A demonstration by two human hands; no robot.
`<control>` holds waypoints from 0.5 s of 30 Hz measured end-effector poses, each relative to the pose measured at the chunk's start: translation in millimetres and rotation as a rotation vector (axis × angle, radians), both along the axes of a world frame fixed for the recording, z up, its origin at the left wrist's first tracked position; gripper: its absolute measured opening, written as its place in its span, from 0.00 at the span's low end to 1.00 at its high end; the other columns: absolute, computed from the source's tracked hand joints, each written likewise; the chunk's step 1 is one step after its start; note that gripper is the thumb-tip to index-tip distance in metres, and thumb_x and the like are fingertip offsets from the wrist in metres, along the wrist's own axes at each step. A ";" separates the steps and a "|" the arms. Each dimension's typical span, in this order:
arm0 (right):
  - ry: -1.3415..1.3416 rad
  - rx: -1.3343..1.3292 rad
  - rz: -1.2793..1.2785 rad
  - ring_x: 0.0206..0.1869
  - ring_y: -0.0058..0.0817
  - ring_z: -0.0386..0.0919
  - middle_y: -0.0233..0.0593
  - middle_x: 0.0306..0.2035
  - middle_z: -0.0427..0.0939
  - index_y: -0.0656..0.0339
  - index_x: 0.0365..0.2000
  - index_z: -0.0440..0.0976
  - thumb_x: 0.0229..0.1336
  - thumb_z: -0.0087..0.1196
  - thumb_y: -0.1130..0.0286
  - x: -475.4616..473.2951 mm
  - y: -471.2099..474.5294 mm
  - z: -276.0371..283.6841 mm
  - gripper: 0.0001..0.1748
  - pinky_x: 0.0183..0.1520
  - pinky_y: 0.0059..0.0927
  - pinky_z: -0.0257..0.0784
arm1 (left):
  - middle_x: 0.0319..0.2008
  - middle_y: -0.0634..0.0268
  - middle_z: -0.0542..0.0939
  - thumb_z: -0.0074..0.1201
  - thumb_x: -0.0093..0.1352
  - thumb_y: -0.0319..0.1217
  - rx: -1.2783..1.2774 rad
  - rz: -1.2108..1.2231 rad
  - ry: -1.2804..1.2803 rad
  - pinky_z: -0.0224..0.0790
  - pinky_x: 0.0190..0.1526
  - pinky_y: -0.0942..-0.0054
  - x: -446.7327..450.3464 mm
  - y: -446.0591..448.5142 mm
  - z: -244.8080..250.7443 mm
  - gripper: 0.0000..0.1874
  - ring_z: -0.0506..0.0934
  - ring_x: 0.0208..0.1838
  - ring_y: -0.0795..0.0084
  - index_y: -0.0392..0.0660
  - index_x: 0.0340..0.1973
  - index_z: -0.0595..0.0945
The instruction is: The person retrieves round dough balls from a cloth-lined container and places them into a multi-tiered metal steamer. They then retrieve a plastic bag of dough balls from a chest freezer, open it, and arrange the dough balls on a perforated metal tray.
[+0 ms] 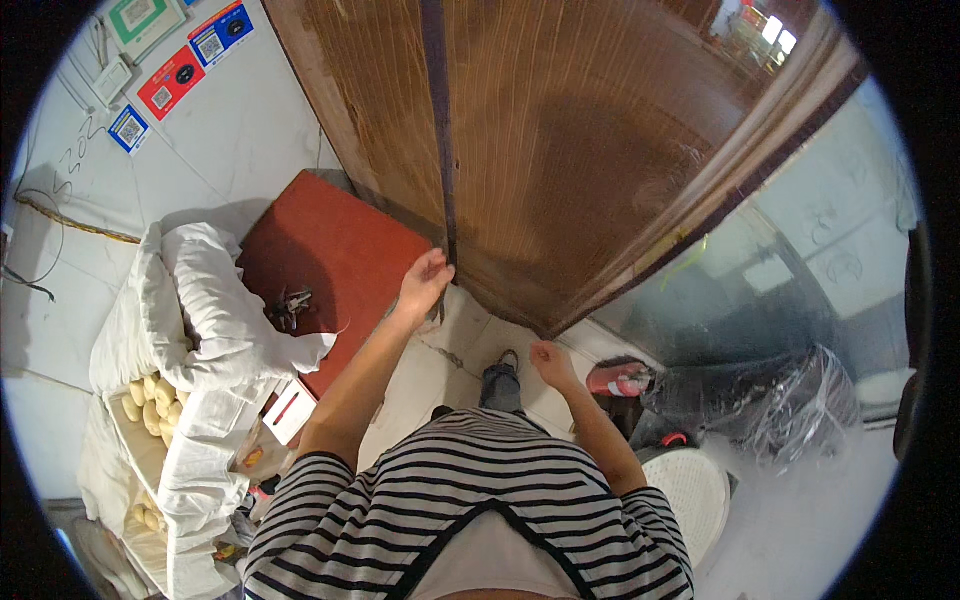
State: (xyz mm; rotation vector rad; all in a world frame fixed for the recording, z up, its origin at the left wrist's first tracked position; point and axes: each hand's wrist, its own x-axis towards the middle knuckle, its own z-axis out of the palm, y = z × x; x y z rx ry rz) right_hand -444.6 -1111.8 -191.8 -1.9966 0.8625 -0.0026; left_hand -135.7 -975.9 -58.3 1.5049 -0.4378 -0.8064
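My left hand (426, 281) is raised in front of me with its fingers loosely bent. Nothing shows in it. It is nearest to the corner of a red-brown flat top (352, 232) and the dark strip (442, 150) on a tall brown wood-grain panel (540, 127). Lower on the right, my right hand (553, 364) is loosely curled near the foot of that panel. Its inner side is hidden, so I cannot tell whether it holds anything. A small cluster of metal pieces (291, 306), too blurred to name, lies on the red-brown top.
To the left, white cloth (217, 300) partly covers a container of pale dough pieces (156, 405). A red object (619, 377), clear plastic wrapping (795, 412) and a white perforated round thing (686, 495) are at right. Printed-code cards (171, 82) hang on the tiled wall (225, 142).
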 end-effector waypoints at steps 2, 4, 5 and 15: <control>-0.010 -0.010 -0.015 0.51 0.43 0.80 0.48 0.48 0.81 0.58 0.51 0.77 0.62 0.56 0.53 31.4 -29.9 9.8 0.23 0.53 0.39 0.75 | 0.60 0.57 0.74 0.62 0.68 0.33 -0.053 0.002 -0.066 0.63 0.64 0.67 12.9 -38.4 33.6 0.35 0.71 0.64 0.65 0.38 0.68 0.65; -0.024 -0.046 0.016 0.49 0.38 0.81 0.45 0.47 0.82 0.60 0.50 0.78 0.61 0.58 0.57 50.6 -50.5 16.4 0.21 0.52 0.37 0.75 | 0.66 0.53 0.68 0.63 0.68 0.36 0.028 0.037 -0.118 0.58 0.68 0.64 24.9 -71.6 62.5 0.42 0.65 0.69 0.61 0.37 0.71 0.58; -0.002 -0.062 0.010 0.48 0.35 0.81 0.44 0.46 0.83 0.61 0.49 0.78 0.61 0.58 0.59 62.7 -69.7 21.3 0.20 0.51 0.35 0.75 | 0.69 0.51 0.64 0.63 0.68 0.37 0.007 0.059 -0.192 0.56 0.71 0.63 36.9 -95.2 76.9 0.45 0.63 0.72 0.59 0.36 0.72 0.55; -0.001 0.007 0.007 0.48 0.41 0.82 0.45 0.45 0.84 0.60 0.49 0.78 0.62 0.57 0.54 73.2 -183.8 26.9 0.23 0.51 0.42 0.77 | 0.77 0.48 0.42 0.73 0.58 0.48 0.069 -0.072 -0.317 0.47 0.75 0.53 127.4 -269.2 93.2 0.66 0.44 0.79 0.52 0.43 0.75 0.38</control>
